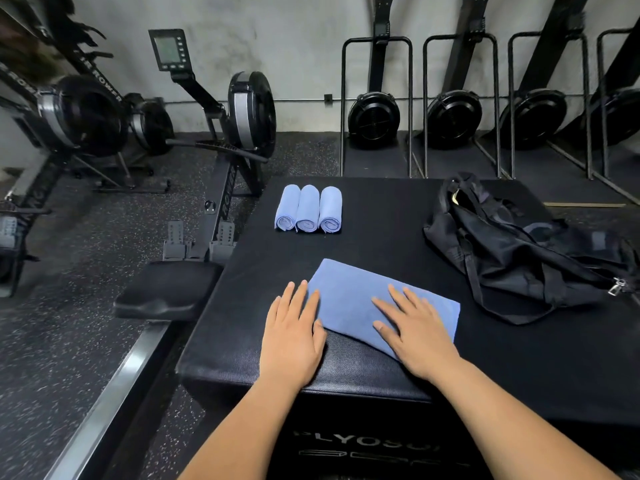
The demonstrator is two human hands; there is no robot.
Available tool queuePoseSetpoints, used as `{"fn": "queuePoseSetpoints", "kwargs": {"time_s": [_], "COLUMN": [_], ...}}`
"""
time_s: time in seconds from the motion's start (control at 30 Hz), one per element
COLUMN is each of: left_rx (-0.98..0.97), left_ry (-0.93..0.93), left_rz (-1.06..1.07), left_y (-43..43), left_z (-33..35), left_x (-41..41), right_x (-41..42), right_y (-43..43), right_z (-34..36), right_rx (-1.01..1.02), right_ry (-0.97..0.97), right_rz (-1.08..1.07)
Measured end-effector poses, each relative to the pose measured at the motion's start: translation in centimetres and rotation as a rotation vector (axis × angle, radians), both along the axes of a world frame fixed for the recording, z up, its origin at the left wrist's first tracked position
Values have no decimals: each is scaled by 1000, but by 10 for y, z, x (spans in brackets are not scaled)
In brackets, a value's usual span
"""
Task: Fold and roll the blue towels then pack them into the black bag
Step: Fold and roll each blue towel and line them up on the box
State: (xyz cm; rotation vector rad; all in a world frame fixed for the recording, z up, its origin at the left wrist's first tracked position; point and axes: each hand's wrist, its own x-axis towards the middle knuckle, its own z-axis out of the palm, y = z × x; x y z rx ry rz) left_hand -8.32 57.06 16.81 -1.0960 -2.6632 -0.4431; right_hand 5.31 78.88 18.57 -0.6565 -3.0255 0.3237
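A black padded box with a woven-textured top [384,242] stands on a dark speckled rubber floor [79,341] in a gym, before a grey concrete wall [298,46]. On the box's front face, white letters read "PLYOSO", and the rest is cut off. Left of the box lies a black rowing machine [249,112] with "ROWER" along its rail; a further machine to the left shows "AIR ROWER". Behind the box, more black rowers [375,116] stand upright against the wall.

A folded blue cloth towel [360,296] lies flat on the near half of the box top, its long axis running from far left to near right. Three rolled blue towels [308,209] sit side by side at the box's far left, their long axes pointing away and their spiral ends facing the person. A crumpled black fabric bag [519,258] lies on the box's right side.

The left hand [294,337] lies flat with straight fingers on the box top, touching the folded towel's left edge. The right hand [415,334] presses flat on the towel with its fingers spread, grasping nothing.
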Motion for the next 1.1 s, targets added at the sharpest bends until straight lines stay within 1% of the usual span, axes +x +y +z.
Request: {"fn": "queuePoseSetpoints", "kwargs": {"time_s": [0.03, 0.1, 0.17, 0.23, 0.3, 0.33, 0.43, 0.5, 0.6, 0.73, 0.8, 0.87, 0.93, 1.0, 1.03, 1.1], "left_rx": [7, 21, 32, 38, 40, 40, 32, 24, 21, 45, 62, 24, -76, -157, -180, -214], "left_ry": [-9, -37, -73, -93, -106, -109, -120, -132, -138, -146, -140, -128, -101, -103, -112, -115], "left_rz": [-5, 1, 1, -12, -33, -41, -46, -51, -57, -73, -128, -234, -330, -353, -347, -341], "left_y": [-1, -1, -1, -2, -3, -4, -3, -4, -4, -4, -5, -7, -7, -6, -5, -5], "left_z": [0, 1, 2, 2, 2, 2, 3, 3, 4, 6, 6, 5, 4, 3, 3, 4], "left_x": [0, -2, -3, -3, -3, -3, -4, -3, -4, -5, -4, -3, -3, -4, -4, -4], "right_x": [1, -4, -14, -24, -30, -31, -29, -22, -17, -32, -40, -45, -45, -38, -31, -13], "right_y": [-3, -21, -45, -63, -71, -69, -46, -28, -28, -61, -69, -68, -62, -54, -49, -38], "right_z": [-1, 2, 10, 18, 26, 28, 23, 11, -3, -3, -3, -1, 2, 5, 5, 0], "right_rx": [-20, -69, -189, -324, -345, -294, -54, 33, 33, -29, -89, -163, -234, -264, -238, -93], "right_ry": [-8, 8, 20, 28, 32, 35, 33, -29, -48, -14, 1, 12, 22, 27, 20, -25], "right_rz": [-63, -262, -431, -476, -420, -355, -104, -26, -59, -212, -268, -289, -268, -208, -160, -37]}}
